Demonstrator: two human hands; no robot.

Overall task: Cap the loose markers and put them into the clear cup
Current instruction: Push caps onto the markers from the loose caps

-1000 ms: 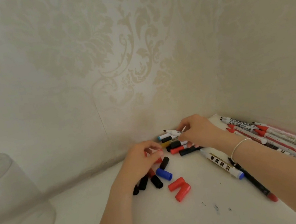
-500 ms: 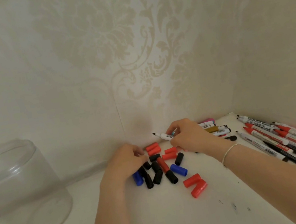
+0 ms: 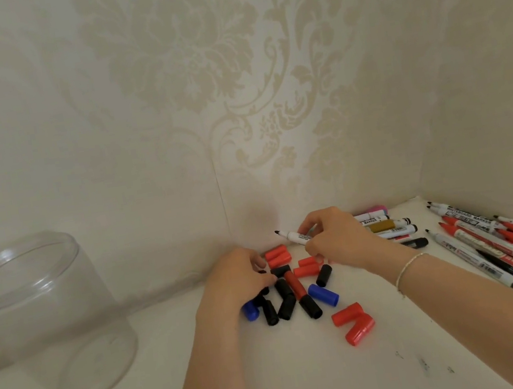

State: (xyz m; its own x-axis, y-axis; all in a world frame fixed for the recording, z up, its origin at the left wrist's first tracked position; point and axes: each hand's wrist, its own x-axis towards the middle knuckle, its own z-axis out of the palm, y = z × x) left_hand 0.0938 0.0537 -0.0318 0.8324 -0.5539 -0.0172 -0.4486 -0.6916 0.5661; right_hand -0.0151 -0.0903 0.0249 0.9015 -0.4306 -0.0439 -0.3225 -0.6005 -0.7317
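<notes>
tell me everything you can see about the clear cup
The clear cup is a wide cylinder that looks like thin transparent plastic, with a slightly flared rim. It stands upright and open-topped on the white surface at far left, close to the wall. It looks empty: no marker inside. Neither hand touches it, and the caps lie well to its right.

Two walls (image 3: 167, 107) met in a corner at the right, both covered in cream wallpaper with a faded, darker beige damask pattern of leaves and scrolls. A vertical seam (image 3: 222, 206) ran down the wallpaper. Below them lay a white tabletop (image 3: 312, 387), smudged with a few dark marks (image 3: 423, 363) near the front. The light was soft and even
</notes>
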